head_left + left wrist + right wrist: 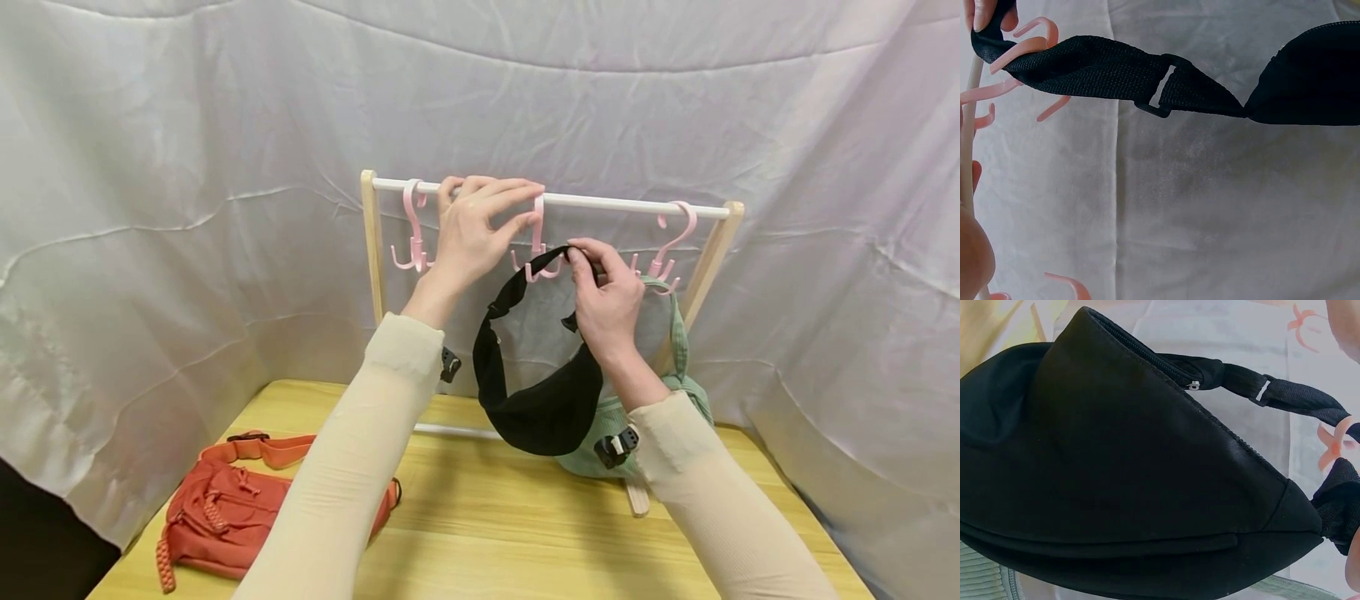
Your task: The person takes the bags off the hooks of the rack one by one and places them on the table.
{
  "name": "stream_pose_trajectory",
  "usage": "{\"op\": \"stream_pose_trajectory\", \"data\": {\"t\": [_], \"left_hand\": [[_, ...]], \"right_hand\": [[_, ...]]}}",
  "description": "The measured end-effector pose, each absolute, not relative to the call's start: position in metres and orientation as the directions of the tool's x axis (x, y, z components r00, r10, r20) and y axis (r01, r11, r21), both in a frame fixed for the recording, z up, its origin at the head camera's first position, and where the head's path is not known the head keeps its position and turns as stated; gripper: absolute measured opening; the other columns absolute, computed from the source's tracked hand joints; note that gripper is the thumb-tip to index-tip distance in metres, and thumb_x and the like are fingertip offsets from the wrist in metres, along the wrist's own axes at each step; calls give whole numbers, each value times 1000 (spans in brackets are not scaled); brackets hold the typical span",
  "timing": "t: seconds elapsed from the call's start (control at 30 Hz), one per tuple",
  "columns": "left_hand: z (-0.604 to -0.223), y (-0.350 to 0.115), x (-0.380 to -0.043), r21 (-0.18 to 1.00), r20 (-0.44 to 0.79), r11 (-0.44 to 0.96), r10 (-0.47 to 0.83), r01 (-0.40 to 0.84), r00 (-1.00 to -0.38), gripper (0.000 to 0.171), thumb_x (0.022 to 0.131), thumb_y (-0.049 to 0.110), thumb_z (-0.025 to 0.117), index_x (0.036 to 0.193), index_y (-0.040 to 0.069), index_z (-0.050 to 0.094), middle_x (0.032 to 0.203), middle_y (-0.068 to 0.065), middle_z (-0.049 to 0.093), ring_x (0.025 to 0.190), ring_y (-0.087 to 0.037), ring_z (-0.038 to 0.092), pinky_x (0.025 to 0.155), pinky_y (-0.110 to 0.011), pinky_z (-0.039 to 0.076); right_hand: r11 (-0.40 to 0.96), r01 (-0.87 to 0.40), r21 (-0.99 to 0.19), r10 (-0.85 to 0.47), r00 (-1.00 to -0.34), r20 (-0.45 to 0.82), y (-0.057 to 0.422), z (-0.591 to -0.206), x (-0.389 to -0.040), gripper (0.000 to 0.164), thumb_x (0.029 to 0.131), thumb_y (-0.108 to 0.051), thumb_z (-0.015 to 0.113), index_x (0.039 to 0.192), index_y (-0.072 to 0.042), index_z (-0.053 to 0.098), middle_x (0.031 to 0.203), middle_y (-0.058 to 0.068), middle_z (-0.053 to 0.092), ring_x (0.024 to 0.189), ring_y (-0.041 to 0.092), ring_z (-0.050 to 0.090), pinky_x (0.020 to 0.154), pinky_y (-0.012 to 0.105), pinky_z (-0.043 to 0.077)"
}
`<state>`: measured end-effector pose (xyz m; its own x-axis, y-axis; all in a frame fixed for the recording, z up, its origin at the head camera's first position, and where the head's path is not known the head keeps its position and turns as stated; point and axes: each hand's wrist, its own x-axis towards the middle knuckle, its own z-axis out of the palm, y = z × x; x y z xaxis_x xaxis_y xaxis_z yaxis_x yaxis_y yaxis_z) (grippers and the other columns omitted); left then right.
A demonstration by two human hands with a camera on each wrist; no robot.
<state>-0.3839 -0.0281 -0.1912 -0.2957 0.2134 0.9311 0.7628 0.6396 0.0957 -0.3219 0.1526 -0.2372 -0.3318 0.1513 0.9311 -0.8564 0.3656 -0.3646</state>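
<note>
A black waist bag (551, 408) hangs in a loop from its strap (513, 287), below the rail. My right hand (609, 300) pinches the top of the strap between thumb and fingers, beside the prongs of the middle pink hook (537, 225). In the left wrist view the strap (1094, 67) runs across a prong of that hook. My left hand (480, 225) is at the white rail, fingertips and thumb holding the middle hook's upper part. The bag's zipper (1192, 385) shows in the right wrist view.
A rack with a white rail (600, 202) stands on the wooden table (480, 533). Pink hooks hang at its left (415, 233) and right (667, 250). A green bag (678, 387) hangs from the right one, partly behind the black bag. A red waist bag (232, 508) lies front left.
</note>
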Motion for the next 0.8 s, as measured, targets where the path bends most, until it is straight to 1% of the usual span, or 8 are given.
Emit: {"op": "stream_pose_trajectory", "data": {"t": [0.23, 0.3, 0.4, 0.5, 0.57, 0.63, 0.67, 0.8], "left_hand": [[-192, -28, -384, 95, 932, 638, 213, 764, -293, 36, 95, 44, 74, 127, 28, 77, 130, 11, 72, 114, -11, 59, 113, -38, 21], [-192, -28, -385, 95, 933, 636, 212, 766, -291, 37, 95, 44, 74, 127, 27, 77, 130, 11, 72, 114, -11, 59, 113, -39, 21], [-192, -28, -385, 100, 932, 639, 208, 763, -296, 37, 94, 44, 74, 127, 27, 77, 130, 11, 72, 113, -11, 59, 113, -38, 21], [-191, -27, -385, 107, 930, 643, 205, 759, -304, 38, 94, 44, 74, 127, 28, 77, 130, 12, 72, 114, -10, 59, 113, -37, 21], [-191, -27, -384, 106, 930, 643, 206, 758, -304, 37, 94, 44, 74, 127, 27, 77, 130, 12, 72, 114, -10, 59, 113, -37, 21], [-191, -27, -384, 106, 930, 642, 206, 760, -304, 37, 94, 43, 75, 127, 27, 77, 130, 12, 72, 114, -10, 59, 113, -37, 21], [-191, -27, -384, 106, 931, 641, 206, 761, -303, 37, 94, 42, 75, 127, 27, 77, 130, 12, 72, 114, -10, 59, 113, -37, 21], [-192, -27, -385, 106, 932, 639, 203, 762, -300, 36, 93, 40, 76, 127, 27, 77, 130, 12, 72, 114, -10, 59, 112, -38, 22]], "right_hand": [[351, -845, -403, 175, -364, 915, 148, -234, -321, 14, 98, 8, 66, 108, 13, 73, 93, 30, 74, 71, -8, 60, 66, 14, 49], [345, -844, -410, 181, -369, 912, 147, -235, -325, 14, 98, 7, 66, 108, 13, 73, 93, 29, 74, 71, -6, 60, 66, 14, 49], [333, -844, -421, 192, -377, 906, 149, -240, -337, 14, 98, 3, 68, 109, 9, 75, 93, 26, 75, 70, 3, 61, 65, 15, 48], [323, -841, -433, 197, -388, 900, 151, -244, -351, 15, 99, 0, 69, 110, 7, 76, 93, 23, 76, 70, 16, 64, 64, 15, 47], [324, -837, -440, 202, -393, 897, 150, -244, -352, 15, 98, -1, 70, 110, 6, 76, 93, 22, 76, 70, 22, 64, 63, 15, 47], [324, -836, -442, 208, -393, 896, 147, -240, -347, 15, 97, 0, 71, 109, 7, 76, 92, 23, 76, 69, 25, 64, 62, 16, 46], [323, -836, -443, 211, -393, 895, 145, -238, -343, 14, 97, 1, 71, 108, 8, 77, 91, 24, 76, 68, 24, 64, 62, 16, 46], [330, -831, -448, 218, -394, 893, 136, -230, -329, 13, 96, 3, 71, 106, 9, 77, 89, 25, 75, 66, 13, 63, 62, 14, 45]]}}
